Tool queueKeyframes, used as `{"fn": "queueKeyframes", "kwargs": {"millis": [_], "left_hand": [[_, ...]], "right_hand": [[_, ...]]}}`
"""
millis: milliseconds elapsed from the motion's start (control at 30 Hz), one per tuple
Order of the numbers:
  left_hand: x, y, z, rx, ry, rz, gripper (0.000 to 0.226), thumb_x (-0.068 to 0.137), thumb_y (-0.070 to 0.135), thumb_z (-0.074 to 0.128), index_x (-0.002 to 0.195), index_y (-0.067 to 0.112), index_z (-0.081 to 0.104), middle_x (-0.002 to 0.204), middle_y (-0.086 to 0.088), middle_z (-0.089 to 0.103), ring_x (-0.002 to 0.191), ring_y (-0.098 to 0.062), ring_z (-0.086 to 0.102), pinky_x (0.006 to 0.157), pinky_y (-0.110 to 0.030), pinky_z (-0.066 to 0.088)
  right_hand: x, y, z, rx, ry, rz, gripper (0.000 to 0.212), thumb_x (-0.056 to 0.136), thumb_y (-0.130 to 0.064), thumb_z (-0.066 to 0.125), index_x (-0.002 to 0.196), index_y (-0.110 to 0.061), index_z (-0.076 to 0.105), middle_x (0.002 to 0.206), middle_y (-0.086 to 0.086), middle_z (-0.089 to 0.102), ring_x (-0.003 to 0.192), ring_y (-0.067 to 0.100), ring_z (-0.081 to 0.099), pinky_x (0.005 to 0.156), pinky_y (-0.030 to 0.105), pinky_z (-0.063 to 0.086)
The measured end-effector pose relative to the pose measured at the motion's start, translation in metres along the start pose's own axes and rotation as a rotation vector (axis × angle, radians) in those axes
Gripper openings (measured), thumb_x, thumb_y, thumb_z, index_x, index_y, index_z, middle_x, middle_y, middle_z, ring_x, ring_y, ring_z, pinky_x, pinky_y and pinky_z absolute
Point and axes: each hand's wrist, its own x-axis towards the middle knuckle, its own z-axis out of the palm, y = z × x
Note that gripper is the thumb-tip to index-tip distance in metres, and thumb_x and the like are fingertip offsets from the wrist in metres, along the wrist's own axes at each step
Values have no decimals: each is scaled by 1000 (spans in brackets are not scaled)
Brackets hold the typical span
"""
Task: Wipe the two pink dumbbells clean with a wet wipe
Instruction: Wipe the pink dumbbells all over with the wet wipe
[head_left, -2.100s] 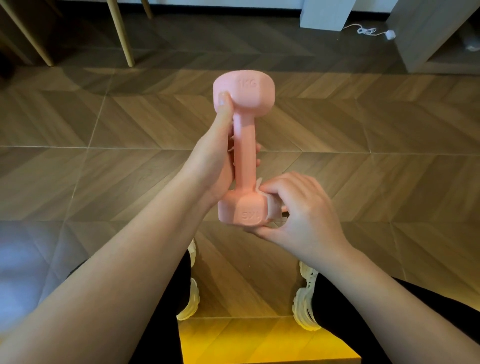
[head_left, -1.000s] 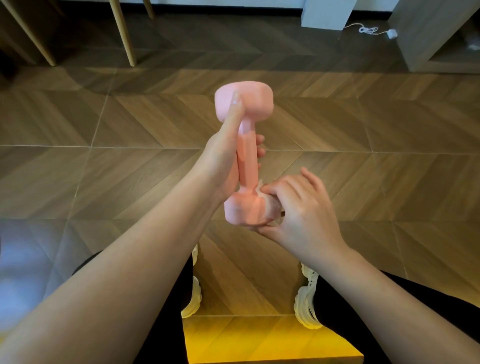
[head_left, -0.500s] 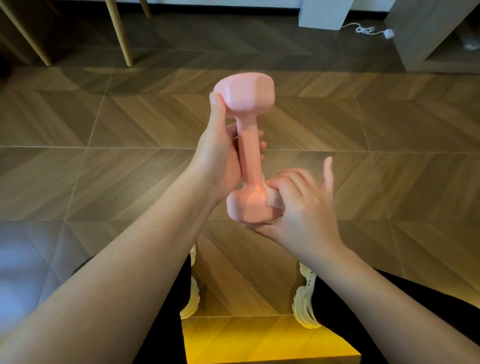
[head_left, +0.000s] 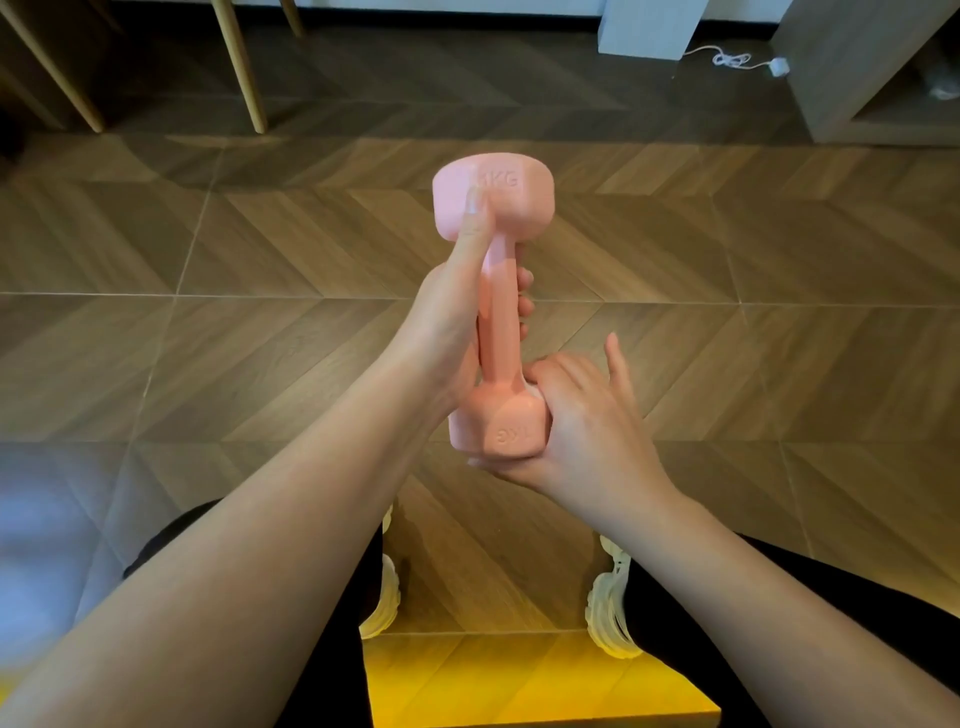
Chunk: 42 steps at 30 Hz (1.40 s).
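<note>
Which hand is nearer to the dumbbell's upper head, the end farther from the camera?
Left. The left hand holds the dumbbell by its bar, thumb lying against the upper head; the right hand cups the lower head, at the opposite end.

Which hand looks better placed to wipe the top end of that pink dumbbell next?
Probably right. The right hand presses the wet wipe against the lower end of the dumbbell; the left hand grips the handle, so it is busy.
</note>
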Motion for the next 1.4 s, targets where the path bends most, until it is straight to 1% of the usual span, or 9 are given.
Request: {"fn": "queueKeyframes", "kwargs": {"millis": [100,233,500,667,767,867,1067,1200,1400], "left_hand": [[2,-1,1,37,7,46,64,93,71,35,94,15,66,78,3,63,68,-13,57,68,-30,49],[4,2,-1,27,27,21,68,95,70,32,94,12,68,74,2,61,67,-13,57,68,-31,48],[-1,4,-3,-75,-66,-8,86,93,75,29,118,1,64,79,-5,67,63,-16,59,60,-29,50],[3,10,-5,-102,-85,-28,80,96,70,24,121,3,62,87,-5,69,75,-18,63,75,-34,50],[4,7,-6,-1,-20,9,73,90,74,36,108,9,66,75,3,68,75,-18,62,80,-37,50],[5,2,-6,89,33,23,73,77,79,41,99,14,68,66,8,68,76,-19,61,88,-40,52],[2,2,-2,-72,-61,7,84,89,78,27,102,5,67,74,-2,64,61,-15,58,60,-31,49],[4,5,-4,-218,-119,-7,89,94,75,13,100,3,64,74,-7,60,64,-18,55,66,-31,44],[4,1,-4,35,-33,57,64,75,72,51,94,11,62,73,3,55,65,-11,52,68,-28,45]], "right_hand": [[0,7,-5,5,-44,-8,63,64,-51,86,112,-17,64,105,-6,62,110,19,59,120,47,16],[-4,5,-4,10,82,-51,58,58,-37,93,104,-10,70,97,0,68,96,22,65,114,48,32],[-1,4,-1,20,-51,-64,62,69,-60,78,113,-18,65,108,-7,65,110,15,57,118,45,22],[-4,5,-4,-97,181,-58,58,58,-51,89,93,-9,70,90,1,68,90,23,66,107,55,39],[-4,6,-1,-92,204,-60,58,57,-50,91,92,-8,70,89,1,68,88,22,67,108,56,38],[-3,6,4,-81,104,-48,63,59,-55,87,99,-9,71,94,1,68,95,22,66,113,54,32],[0,5,4,37,-21,-11,66,64,-64,78,106,-15,65,103,-4,65,105,17,59,115,45,27],[0,5,2,108,12,-1,55,63,-36,90,106,-11,66,104,0,65,103,21,56,102,36,36],[-7,7,-4,20,182,-63,60,54,-46,94,95,-8,69,90,1,66,90,19,61,94,38,43]]}}
